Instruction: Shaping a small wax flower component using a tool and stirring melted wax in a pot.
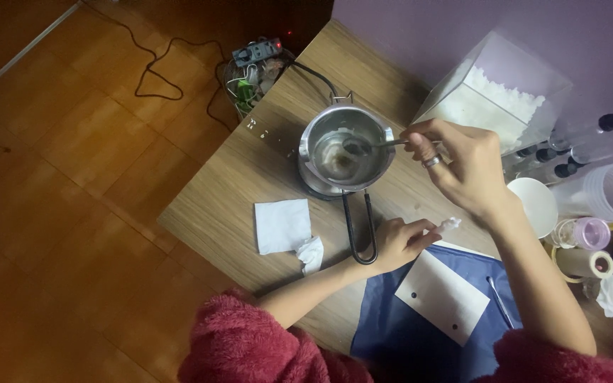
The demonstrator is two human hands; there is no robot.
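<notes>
On the wooden table [235, 184], near its far edge, a small steel pot [345, 149] is sitting on a dark base, its long wire handle [360, 230] pointing back toward the person. The right hand [462, 167] is reaching in from the right, pinching the handle of a metal spoon [370, 145] between thumb and fingertips; the spoon's bowl is dipping over the pot's rim into the pale liquid inside, so the spoon is lying just left of the grip, with the pot directly under its tip. The left hand [399, 241] is resting beside the looped end of the wire handle, fingers curled around a small white wad [450, 225] that is poking out past the fingertips. A folded white napkin [282, 225] and a crumpled tissue [311, 253] are lying left of that hand. A blue cloth [406, 333] with a white card [441, 298] on it is lying near the person, and a clear box of white flakes [494, 96] is standing behind the right hand. Bottles and cups are crowding the right edge.
</notes>
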